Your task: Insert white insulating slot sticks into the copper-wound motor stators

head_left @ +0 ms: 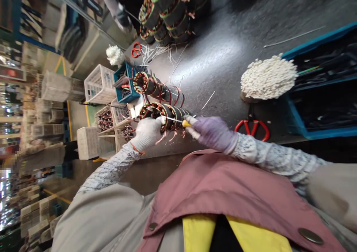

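Note:
A row of wound motor stators [173, 112] with red and black coil wires lies on the dark bench in front of me. My left hand [147, 133], in a white glove, is closed at the rim of the nearest stator, its fingertips partly hidden. In a purple glove, my right hand [213, 133] grips a yellow-handled tool [186, 123] with a thin metal shaft. That shaft points left across the stators towards my left fingers; its tip is hard to make out. Just behind is a second row of stators [150, 85] with loose leads.
White ties [269, 77] stand bundled at the right, near red-handled scissors [252, 127] and blue bins [320, 131] of dark parts. More stators [173, 18] are stacked at the back, by another person's gloved hand [122, 19]. Crates [100, 81] stand at the left.

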`<state>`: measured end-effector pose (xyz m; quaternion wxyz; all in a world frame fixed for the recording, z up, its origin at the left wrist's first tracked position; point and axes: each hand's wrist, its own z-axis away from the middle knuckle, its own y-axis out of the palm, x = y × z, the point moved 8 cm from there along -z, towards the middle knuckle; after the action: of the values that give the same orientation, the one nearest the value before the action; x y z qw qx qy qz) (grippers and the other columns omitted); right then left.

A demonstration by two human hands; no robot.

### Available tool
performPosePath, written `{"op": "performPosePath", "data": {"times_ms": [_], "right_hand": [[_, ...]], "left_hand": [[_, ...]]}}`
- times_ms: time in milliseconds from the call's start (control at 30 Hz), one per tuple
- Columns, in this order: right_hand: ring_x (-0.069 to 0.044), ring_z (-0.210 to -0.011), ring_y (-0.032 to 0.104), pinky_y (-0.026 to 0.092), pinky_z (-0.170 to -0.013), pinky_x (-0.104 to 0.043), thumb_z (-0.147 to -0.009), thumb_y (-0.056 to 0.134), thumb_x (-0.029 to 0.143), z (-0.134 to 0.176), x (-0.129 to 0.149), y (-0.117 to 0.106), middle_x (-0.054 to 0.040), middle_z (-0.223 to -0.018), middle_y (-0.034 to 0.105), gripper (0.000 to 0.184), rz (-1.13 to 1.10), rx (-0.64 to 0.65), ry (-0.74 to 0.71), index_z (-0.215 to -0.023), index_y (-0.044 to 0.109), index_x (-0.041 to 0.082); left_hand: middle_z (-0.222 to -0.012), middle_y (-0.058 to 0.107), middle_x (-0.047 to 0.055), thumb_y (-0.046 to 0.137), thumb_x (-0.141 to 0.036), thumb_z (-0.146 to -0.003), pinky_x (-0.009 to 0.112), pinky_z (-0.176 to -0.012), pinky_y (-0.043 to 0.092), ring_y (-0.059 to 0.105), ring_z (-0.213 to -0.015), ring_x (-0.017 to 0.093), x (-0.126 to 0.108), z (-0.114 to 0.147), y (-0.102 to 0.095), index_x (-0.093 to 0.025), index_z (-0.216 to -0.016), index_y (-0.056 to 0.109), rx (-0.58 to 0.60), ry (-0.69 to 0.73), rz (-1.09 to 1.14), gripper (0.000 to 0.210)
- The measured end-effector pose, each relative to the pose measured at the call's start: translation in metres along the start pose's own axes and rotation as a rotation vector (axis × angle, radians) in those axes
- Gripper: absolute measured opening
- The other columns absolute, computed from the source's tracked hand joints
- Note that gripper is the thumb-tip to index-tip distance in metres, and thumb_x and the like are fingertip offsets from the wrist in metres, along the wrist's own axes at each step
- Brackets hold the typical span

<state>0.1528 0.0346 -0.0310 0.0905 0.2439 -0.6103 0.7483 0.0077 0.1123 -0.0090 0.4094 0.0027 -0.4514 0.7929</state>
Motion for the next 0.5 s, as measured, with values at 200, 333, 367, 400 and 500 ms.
{"op": "performPosePath", "data": {"times_ms": [200,333,367,400,500], "right_hand": [[-0.015,-0.070,0.061,0.041,-0.062,-0.024,-0.100,0.040,0.036,-0.037,0.028,0.026,-0.0067,-0.083,0.071,0.037,-0.604,0.038,0.065,-0.101,0.069,0.013],[-0.014,-0.067,0.063,0.046,-0.063,-0.023,-0.101,0.036,0.046,-0.022,0.019,0.046,-0.0054,-0.080,0.072,0.046,-0.901,0.043,0.079,-0.099,0.069,0.014],[-0.016,-0.070,0.066,0.047,-0.065,-0.024,-0.100,0.039,0.049,-0.012,0.010,0.046,-0.0060,-0.083,0.074,0.045,-0.853,0.030,0.063,-0.105,0.070,0.015],[-0.017,-0.075,0.068,0.048,-0.068,-0.025,-0.098,0.044,0.050,0.000,-0.003,0.045,-0.0069,-0.089,0.075,0.044,-0.773,0.005,0.064,-0.113,0.070,0.017],[-0.023,-0.095,0.071,0.050,-0.079,-0.028,-0.094,0.051,0.046,0.033,-0.041,0.045,-0.0090,-0.111,0.075,0.048,-0.525,-0.028,0.144,-0.134,0.062,0.021]], "left_hand": [[-0.094,0.075,0.012,0.057,-0.038,-0.084,0.036,-0.079,0.050,0.069,-0.095,0.030,-0.005,-0.002,0.001,-0.019,-0.105,0.071,-0.020,0.070,-0.020,0.032],[-0.094,0.074,0.015,0.057,-0.046,-0.083,0.037,-0.077,0.051,0.070,-0.095,0.032,-0.003,-0.002,-0.002,-0.016,-0.106,0.071,-0.013,0.093,-0.052,0.041],[-0.095,0.074,0.015,0.056,-0.048,-0.083,0.037,-0.078,0.051,0.070,-0.095,0.032,-0.003,-0.001,-0.003,-0.016,-0.106,0.071,-0.023,0.106,-0.051,0.042],[-0.095,0.074,0.015,0.056,-0.049,-0.083,0.037,-0.078,0.052,0.070,-0.095,0.032,-0.003,0.001,-0.005,-0.017,-0.106,0.071,-0.032,0.116,-0.051,0.042],[-0.097,0.075,0.014,0.060,-0.047,-0.079,0.038,-0.079,0.053,0.070,-0.095,0.032,-0.003,0.004,-0.007,-0.018,-0.108,0.071,-0.036,0.112,-0.066,0.043]]}}
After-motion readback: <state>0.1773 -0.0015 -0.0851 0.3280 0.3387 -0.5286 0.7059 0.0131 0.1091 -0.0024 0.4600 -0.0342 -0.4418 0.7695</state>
